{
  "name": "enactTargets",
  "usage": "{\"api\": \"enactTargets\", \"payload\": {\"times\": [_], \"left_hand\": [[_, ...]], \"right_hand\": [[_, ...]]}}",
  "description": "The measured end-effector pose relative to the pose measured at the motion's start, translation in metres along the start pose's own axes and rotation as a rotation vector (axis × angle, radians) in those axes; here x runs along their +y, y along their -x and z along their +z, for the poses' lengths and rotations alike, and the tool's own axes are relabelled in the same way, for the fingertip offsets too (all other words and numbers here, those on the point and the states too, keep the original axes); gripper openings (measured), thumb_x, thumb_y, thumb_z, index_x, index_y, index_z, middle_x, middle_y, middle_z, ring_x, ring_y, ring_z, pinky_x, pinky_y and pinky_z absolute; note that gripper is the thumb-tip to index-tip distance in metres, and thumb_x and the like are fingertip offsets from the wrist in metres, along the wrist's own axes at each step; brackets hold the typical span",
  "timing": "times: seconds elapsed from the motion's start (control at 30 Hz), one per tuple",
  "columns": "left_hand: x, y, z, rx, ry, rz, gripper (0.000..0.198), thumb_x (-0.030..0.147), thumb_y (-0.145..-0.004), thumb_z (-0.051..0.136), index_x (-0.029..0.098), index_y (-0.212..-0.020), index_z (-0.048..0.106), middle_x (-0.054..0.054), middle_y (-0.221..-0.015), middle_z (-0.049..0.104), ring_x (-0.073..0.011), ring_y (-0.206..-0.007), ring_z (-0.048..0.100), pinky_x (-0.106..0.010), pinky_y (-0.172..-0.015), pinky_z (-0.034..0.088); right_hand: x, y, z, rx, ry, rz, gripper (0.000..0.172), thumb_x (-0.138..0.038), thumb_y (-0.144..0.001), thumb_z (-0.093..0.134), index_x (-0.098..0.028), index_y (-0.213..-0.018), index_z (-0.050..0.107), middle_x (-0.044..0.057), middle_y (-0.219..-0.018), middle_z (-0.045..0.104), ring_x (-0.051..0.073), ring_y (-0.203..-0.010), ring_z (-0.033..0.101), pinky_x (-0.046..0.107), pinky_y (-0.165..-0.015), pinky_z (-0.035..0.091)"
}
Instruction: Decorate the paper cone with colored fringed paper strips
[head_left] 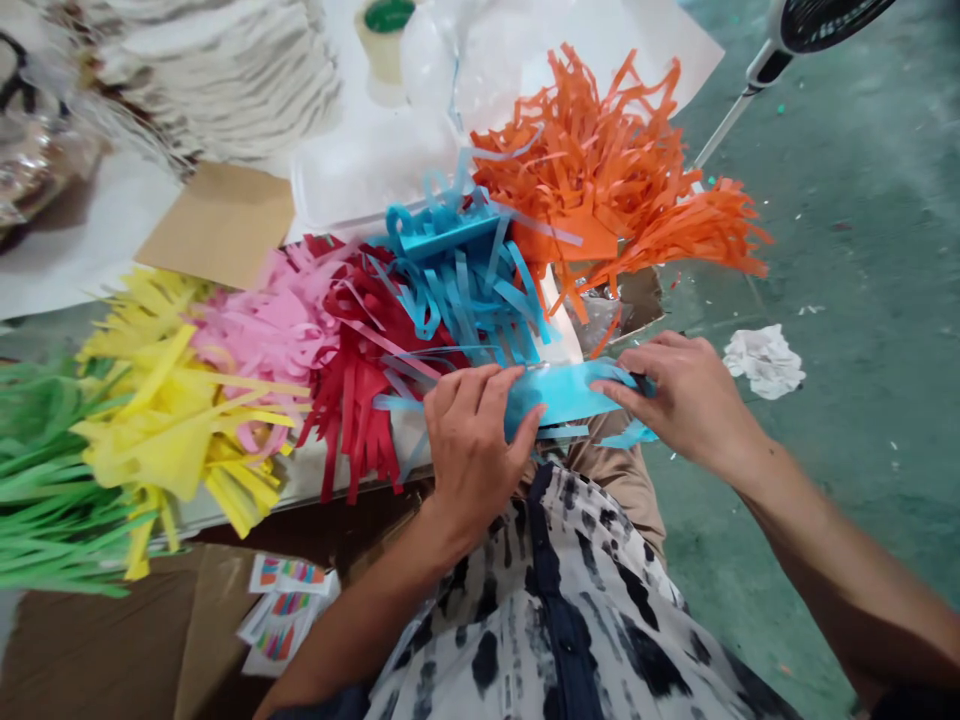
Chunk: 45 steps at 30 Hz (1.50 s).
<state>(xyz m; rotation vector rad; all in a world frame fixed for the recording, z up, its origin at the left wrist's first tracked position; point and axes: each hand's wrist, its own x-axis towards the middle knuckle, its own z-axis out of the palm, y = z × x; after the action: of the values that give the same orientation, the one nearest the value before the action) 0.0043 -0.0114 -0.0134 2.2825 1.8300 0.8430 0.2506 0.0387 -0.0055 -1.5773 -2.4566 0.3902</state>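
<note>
A light-blue tissue paper tassel with a flat middle band is stretched between my two hands, just off the table's front edge. My left hand has its fingers closed over the left end of the band, thumb in front. At the right end my right hand pinches the paper between thumb and fingers. Loose blue strips stick out past both hands. Just beyond lies a heap of blue tassels, with red tassels to its left and orange tassels behind to the right.
Pink, yellow and green tassels continue leftward along the table. Behind them are a brown card, a white tray, a tape roll and stacked white bundles. Printed cards lie at lower left.
</note>
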Motion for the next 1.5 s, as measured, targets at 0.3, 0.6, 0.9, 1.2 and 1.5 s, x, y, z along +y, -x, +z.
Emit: {"api": "enactTargets", "payload": {"times": [0.3, 0.6, 0.9, 1.2, 1.5], "left_hand": [[-0.005, 0.005, -0.001, -0.018, 0.034, -0.076, 0.007, 0.029, -0.098, 0.071, 0.023, -0.095, 0.072, -0.003, -0.090, 0.071, -0.0236, -0.091, 0.060, -0.043, -0.090, 0.040], [-0.005, 0.007, 0.001, -0.003, -0.014, -0.084, 0.008, 0.028, -0.092, 0.073, 0.021, -0.087, 0.070, -0.009, -0.101, 0.065, -0.0275, -0.103, 0.057, -0.047, -0.094, 0.042], [-0.004, -0.001, -0.003, -0.065, -0.008, -0.092, 0.011, 0.025, -0.086, 0.076, 0.021, -0.080, 0.067, -0.010, -0.105, 0.063, -0.0293, -0.104, 0.055, -0.050, -0.095, 0.043], [-0.016, -0.003, -0.016, 0.006, 0.073, -0.042, 0.008, 0.029, -0.092, 0.076, 0.022, -0.089, 0.073, -0.009, -0.107, 0.065, -0.0274, -0.108, 0.055, -0.048, -0.099, 0.045], [-0.010, 0.004, -0.030, -0.102, 0.167, 0.074, 0.030, 0.033, -0.094, 0.077, 0.026, -0.121, 0.066, -0.003, -0.108, 0.079, -0.0239, -0.106, 0.068, -0.045, -0.105, 0.039]], "right_hand": [[0.003, 0.003, 0.000, 0.010, -0.137, 0.004, 0.045, -0.049, -0.105, 0.058, -0.022, -0.069, 0.052, 0.002, -0.069, 0.062, 0.024, -0.082, 0.058, 0.034, -0.074, 0.029], [-0.001, -0.007, -0.004, -0.068, -0.044, 0.020, 0.040, -0.043, -0.099, 0.068, -0.023, -0.068, 0.051, 0.000, -0.066, 0.059, 0.022, -0.075, 0.053, 0.034, -0.070, 0.028], [-0.002, -0.010, -0.004, -0.085, -0.034, 0.068, 0.041, -0.046, -0.095, 0.072, -0.024, -0.066, 0.053, 0.001, -0.065, 0.061, 0.024, -0.077, 0.056, 0.034, -0.070, 0.033], [-0.002, -0.009, -0.003, -0.069, -0.071, 0.088, 0.031, -0.044, -0.094, 0.072, -0.024, -0.074, 0.062, 0.001, -0.069, 0.064, 0.024, -0.078, 0.058, 0.034, -0.070, 0.034], [-0.007, 0.013, 0.006, 0.114, -0.193, 0.026, 0.026, -0.046, -0.103, 0.062, -0.024, -0.091, 0.070, 0.006, -0.095, 0.075, 0.029, -0.101, 0.064, 0.041, -0.087, 0.038]]}}
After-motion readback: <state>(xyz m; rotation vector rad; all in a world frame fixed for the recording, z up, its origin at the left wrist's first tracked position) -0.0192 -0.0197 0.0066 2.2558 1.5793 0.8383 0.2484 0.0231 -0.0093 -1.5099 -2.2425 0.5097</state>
